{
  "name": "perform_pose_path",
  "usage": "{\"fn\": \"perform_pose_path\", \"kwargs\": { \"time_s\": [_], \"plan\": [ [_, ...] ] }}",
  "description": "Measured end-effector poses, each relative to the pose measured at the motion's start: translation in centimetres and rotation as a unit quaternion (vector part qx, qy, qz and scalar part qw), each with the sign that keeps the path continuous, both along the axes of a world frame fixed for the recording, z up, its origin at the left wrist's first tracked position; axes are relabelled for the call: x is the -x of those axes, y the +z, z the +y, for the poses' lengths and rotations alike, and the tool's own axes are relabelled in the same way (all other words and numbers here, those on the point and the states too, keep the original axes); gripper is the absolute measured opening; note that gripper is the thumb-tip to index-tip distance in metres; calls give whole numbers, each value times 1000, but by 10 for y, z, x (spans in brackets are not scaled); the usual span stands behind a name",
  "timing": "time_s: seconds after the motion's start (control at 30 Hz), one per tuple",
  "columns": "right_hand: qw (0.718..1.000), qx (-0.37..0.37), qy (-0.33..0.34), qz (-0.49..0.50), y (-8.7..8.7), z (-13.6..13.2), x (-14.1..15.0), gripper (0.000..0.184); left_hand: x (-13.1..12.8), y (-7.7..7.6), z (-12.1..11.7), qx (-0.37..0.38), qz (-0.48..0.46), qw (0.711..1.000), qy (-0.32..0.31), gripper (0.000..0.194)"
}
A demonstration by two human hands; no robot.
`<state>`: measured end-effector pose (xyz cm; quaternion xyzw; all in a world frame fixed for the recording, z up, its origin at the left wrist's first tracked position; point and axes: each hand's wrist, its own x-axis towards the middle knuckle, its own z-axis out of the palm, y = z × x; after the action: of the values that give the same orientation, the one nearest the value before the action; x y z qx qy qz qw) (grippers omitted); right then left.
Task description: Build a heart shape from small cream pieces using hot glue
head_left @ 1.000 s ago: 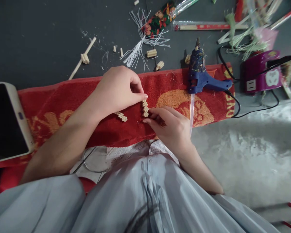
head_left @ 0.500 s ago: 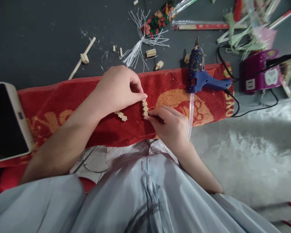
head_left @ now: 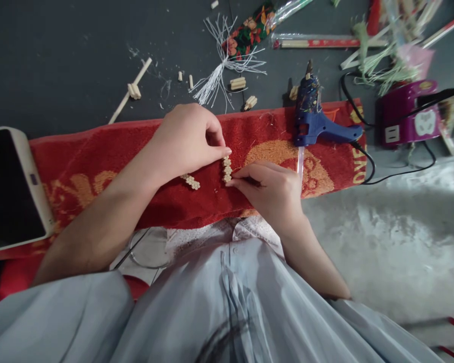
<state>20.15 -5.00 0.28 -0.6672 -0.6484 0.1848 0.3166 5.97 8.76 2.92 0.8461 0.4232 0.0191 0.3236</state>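
My left hand (head_left: pixel 194 136) pinches the upper end of a short knobbly cream strip (head_left: pixel 227 169), which looks built of small wooden pieces. At the strip's lower end, the thumb and forefinger of my right hand (head_left: pixel 270 189) close on its right side. A similar cream strip (head_left: pixel 191 182) lies on the red towel (head_left: pixel 166 204), its upper end partly hidden by my left hand and wrist. To the right of my hands, a blue glue gun (head_left: pixel 310 121) rests on the towel with a clear glue stick (head_left: pixel 300 160) in its back end.
A phone-like device (head_left: pixel 17 189) lies at the left. Beyond the towel are a stick (head_left: pixel 130 91), small wooden bundles (head_left: pixel 237 83), white strings (head_left: pixel 215 75) and packaged sticks (head_left: pixel 318 43). A purple power socket (head_left: pixel 406 113) with black cables stands at the right.
My right hand has shifted slightly, its knuckles a little further right. Both hands stay at the ends of the cream strip; the whole view has moved slightly.
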Motion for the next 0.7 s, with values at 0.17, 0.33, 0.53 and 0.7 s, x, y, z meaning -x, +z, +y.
{"fn": "perform_pose_path", "kwargs": {
  "time_s": [0.17,0.33,0.53,0.7],
  "plan": [
    [1000,5,8,-1,0,1,-1,11,-1,2,0,11,13,1000,1,15],
    [1000,9,10,1,0,1,-3,8,-2,6,2,17,36,999,1,12],
    [999,44,15,23,2,-1,-6,11,2,7,5,-2,14,1000,-18,21],
    [997,52,54,-15,11,-1,-17,12,10,32,3,-59,-10,998,4,22]
  ]
}}
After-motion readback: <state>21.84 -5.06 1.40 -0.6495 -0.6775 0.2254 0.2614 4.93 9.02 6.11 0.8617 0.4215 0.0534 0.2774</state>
